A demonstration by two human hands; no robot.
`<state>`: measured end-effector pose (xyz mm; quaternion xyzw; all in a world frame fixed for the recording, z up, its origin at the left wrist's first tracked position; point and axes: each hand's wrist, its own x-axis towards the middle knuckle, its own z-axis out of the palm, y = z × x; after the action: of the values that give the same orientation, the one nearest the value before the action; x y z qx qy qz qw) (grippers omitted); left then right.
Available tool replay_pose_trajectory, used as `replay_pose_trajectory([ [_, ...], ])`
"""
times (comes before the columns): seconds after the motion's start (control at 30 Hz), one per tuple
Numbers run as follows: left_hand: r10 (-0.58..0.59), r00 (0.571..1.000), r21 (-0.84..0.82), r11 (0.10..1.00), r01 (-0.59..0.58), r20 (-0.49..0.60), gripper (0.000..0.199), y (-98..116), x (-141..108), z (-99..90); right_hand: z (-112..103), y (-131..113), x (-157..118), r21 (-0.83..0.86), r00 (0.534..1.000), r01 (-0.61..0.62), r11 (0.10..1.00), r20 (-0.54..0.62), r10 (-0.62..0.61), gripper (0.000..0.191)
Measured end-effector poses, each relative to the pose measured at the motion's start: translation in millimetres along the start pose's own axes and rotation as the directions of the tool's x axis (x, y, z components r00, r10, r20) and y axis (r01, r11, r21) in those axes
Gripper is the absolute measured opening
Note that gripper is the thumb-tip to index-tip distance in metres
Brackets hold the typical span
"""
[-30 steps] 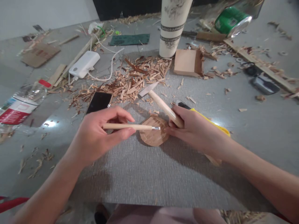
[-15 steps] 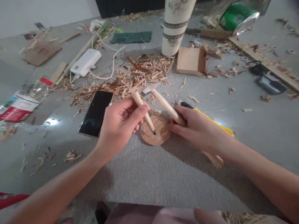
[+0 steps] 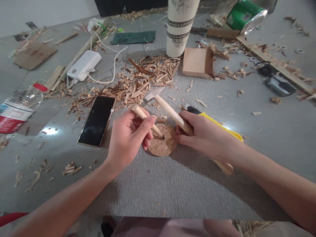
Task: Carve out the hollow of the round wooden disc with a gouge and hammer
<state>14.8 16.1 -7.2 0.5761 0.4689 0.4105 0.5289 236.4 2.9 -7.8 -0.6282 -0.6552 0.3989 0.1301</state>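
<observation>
My left hand [image 3: 130, 135] is closed around the wooden handle of a small chisel [image 3: 141, 113]. The chisel slants down to the right, its dark tip at the face of a round wooden disc [image 3: 160, 149]. Carved marks cover the disc, which lies flat on the table. In my right hand [image 3: 204, 131] is a hammer [image 3: 170, 110], gripped by its wooden handle; its metal head points up and left, above the disc. Beneath my right forearm lies a yellow-handled tool [image 3: 222, 126] with a black end, partly hidden by the hand.
A phone [image 3: 97, 120] lies left of my left hand. Behind it are a pile of wood shavings [image 3: 138, 84], a white power bank [image 3: 84, 65] with a cable, a tall cup [image 3: 181, 31] and a small cardboard tray [image 3: 195, 62]. A plastic bottle [image 3: 18, 113] and a green can [image 3: 243, 14] stand farther out.
The chisel has tilted lower, its handle end swinging left and down. My right hand keeps the hammer in much the same pose. The whole view has shifted slightly.
</observation>
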Motion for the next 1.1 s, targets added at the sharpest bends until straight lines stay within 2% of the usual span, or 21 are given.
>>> replay_pose_trajectory([
  [0.2, 0.025, 1.0, 0.02, 1.0, -0.025, 0.001, 0.019, -2, -10, -3.0, -1, -2, -4, 0.078, 1.0, -0.01, 0.997, 0.007, 0.01, 0.023],
  [0.37, -0.005, 1.0, 0.011, 1.0, 0.005, 0.001, 0.02, -4, -8, -4.9, -2, -6, -8, 0.048, 0.999, 0.028, 0.998, -0.037, -0.026, 0.03],
  [0.57, -0.023, 1.0, -0.009, 1.0, 0.024, 0.007, 0.017, -6, -6, -6.8, -3, -7, -8, 0.072, 0.99, 0.084, 0.994, 0.103, -0.091, 0.029],
  [0.7, -0.01, 1.0, -0.02, 1.0, 0.01, 0.019, 0.015, -8, -6, -7.8, -3, -4, -7, 0.091, 0.989, 0.084, 0.992, 0.117, -0.094, 0.03],
  [0.9, 0.011, 1.0, -0.008, 1.0, -0.011, 0.014, 0.017, -9, -3, -10.0, 4, -5, -10, -0.004, 0.995, 0.103, 0.995, 0.003, -0.103, 0.028],
  [1.1, 0.047, 0.999, 0.021, 0.999, -0.047, 0.004, 0.018, -6, -3, -10.9, 5, -8, -12, -0.065, 0.989, 0.085, 0.994, -0.116, -0.093, 0.04],
])
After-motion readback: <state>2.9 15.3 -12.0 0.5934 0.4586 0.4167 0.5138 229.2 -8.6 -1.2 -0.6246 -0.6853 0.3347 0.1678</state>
